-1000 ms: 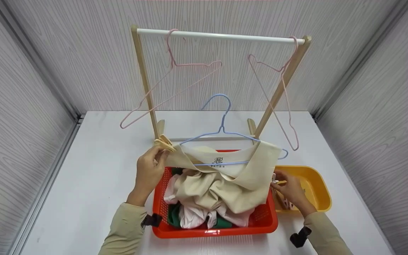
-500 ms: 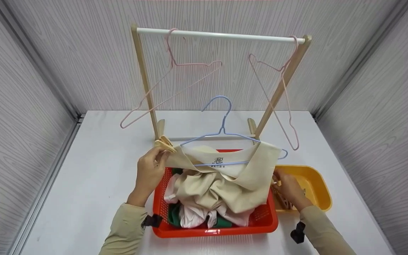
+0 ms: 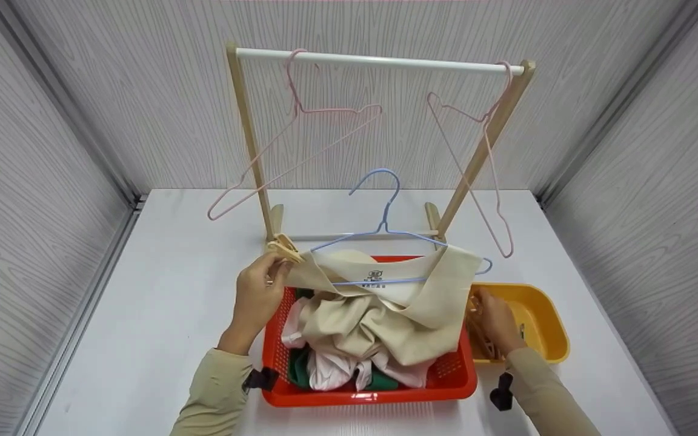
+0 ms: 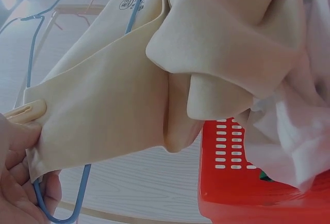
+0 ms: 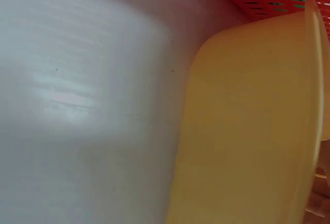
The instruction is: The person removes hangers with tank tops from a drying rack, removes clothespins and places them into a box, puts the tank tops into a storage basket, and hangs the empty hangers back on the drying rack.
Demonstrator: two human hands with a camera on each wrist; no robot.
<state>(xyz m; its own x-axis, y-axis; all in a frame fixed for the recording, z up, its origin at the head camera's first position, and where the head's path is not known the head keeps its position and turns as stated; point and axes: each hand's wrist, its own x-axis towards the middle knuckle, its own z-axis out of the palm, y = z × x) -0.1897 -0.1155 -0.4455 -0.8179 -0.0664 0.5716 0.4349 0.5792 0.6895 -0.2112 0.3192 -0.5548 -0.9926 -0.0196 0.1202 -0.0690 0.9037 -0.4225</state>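
A beige sleeveless top [image 3: 458, 284] hangs on a blue wire hanger [image 3: 385, 209], its body bunched over the red basket [image 3: 367, 398]. My left hand [image 3: 258, 297] pinches the left shoulder of the top together with the hanger's end; the left wrist view shows the thumb beside a pale yellow clothespin [image 4: 28, 112] clipped there and fingers behind the hanger's loop. My right hand [image 3: 497, 321] reaches into the left part of the yellow tray [image 3: 558, 339], fingers bent near brown clothespins [image 3: 491, 348]. Something small and pale shows at its fingertips; whether they grip it is hidden.
Behind the basket stands a wooden rack with a white rail [image 3: 379, 60]. Two pink hangers [image 3: 294, 162] hang from it, one at each side. White and green cloths [image 3: 331, 370] lie in the basket. Patterned wall panels enclose the white table [image 3: 143, 315].
My right hand has moved slightly left and deeper into the tray; the yellow clothespin seen earlier at its fingers no longer shows clearly. The hanger's hook has dipped a little. My left hand keeps its hold.
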